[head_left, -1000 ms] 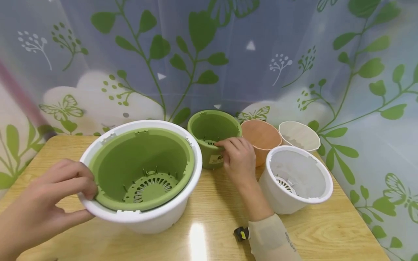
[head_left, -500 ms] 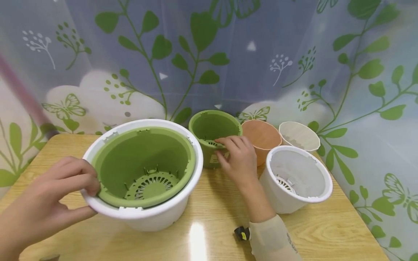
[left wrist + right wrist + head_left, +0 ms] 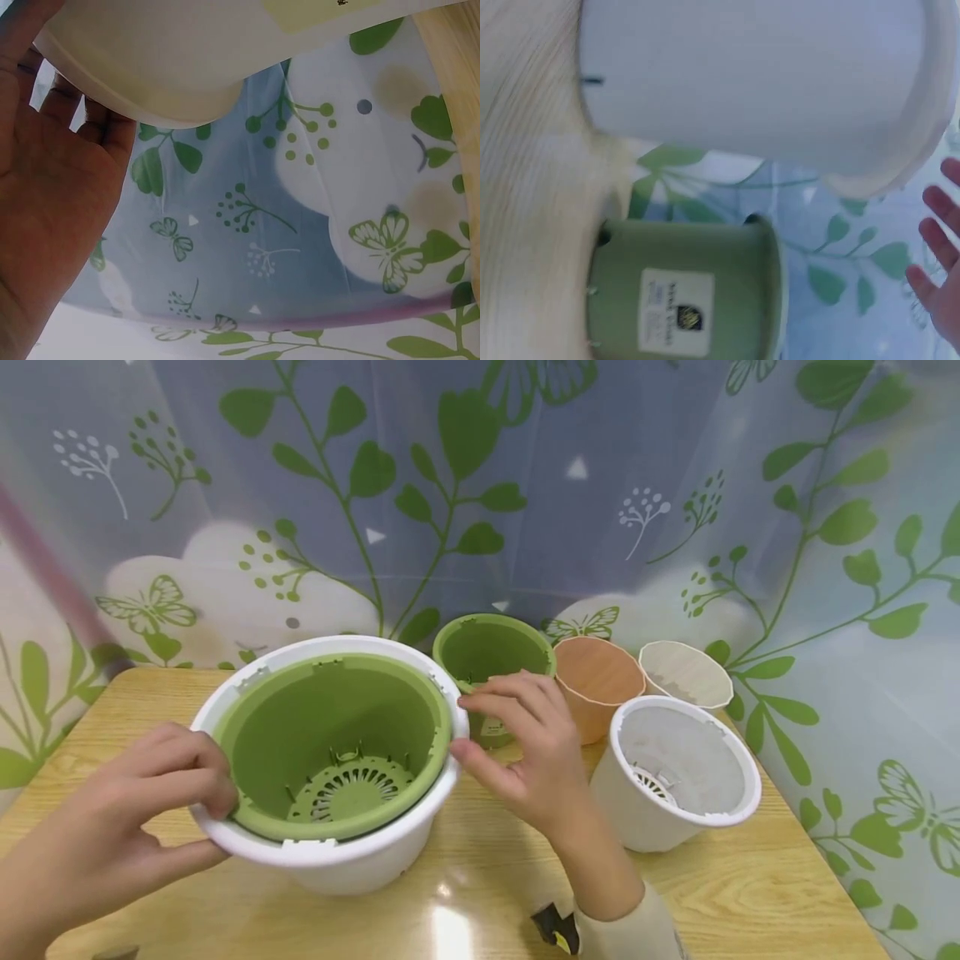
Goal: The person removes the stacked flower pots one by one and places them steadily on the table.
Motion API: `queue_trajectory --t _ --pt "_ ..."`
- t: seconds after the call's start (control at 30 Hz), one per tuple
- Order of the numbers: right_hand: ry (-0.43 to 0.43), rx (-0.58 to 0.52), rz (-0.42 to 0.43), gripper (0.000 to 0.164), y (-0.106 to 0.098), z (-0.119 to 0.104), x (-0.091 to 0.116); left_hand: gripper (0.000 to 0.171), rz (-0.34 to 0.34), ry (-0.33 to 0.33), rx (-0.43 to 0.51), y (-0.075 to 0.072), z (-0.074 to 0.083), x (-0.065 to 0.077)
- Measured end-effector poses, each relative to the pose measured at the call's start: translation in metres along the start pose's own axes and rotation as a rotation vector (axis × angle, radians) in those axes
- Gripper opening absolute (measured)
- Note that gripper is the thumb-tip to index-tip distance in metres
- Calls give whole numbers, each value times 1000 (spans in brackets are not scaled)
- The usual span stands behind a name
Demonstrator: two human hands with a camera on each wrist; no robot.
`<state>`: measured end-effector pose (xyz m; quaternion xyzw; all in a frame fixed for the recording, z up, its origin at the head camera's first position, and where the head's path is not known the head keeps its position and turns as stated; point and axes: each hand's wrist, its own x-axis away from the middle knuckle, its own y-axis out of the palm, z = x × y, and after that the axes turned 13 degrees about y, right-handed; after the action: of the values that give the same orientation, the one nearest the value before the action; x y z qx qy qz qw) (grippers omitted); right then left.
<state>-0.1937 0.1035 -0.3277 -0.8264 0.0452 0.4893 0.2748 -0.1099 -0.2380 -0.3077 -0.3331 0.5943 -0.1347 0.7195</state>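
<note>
A large white flower pot (image 3: pixel 375 867) with a green pot (image 3: pixel 337 710) nested inside stands on the wooden table. My left hand (image 3: pixel 127 814) grips its left rim, fingers hooked over the edge and thumb underneath. In the left wrist view that hand (image 3: pixel 60 195) shows against the underside of the pale rim (image 3: pixel 161 97). At the right rim is my right hand (image 3: pixel 528 752), thumb and fingertips spread right at the edge. The right wrist view has its fingers (image 3: pixel 939 240) straight beside the white pot (image 3: pixel 757 82). Behind stands a smaller green pot (image 3: pixel 491 647), partly covered by my right hand.
An orange pot (image 3: pixel 600 668) and a cream pot (image 3: pixel 686 670) stand at the back right. In front of them is a smaller white pot (image 3: pixel 637 802) with a slotted base. A small black object (image 3: pixel 557 927) lies by my right sleeve. A patterned curtain (image 3: pixel 480 485) hangs behind the table.
My right hand has let go of the smaller green pot's rim and moved left to the large white pot's right rim. My left hand keeps its grip.
</note>
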Motion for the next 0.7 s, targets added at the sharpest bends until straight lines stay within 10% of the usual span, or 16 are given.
queue_trajectory --t 0.27,0.7 --pt "-270 -28 -164 48 -2 -32 -3 29 15 41 34 4 5 -8" --pt "-318 90 -366 55 6 -39 9 30 4 57 -21 10 10 -15"
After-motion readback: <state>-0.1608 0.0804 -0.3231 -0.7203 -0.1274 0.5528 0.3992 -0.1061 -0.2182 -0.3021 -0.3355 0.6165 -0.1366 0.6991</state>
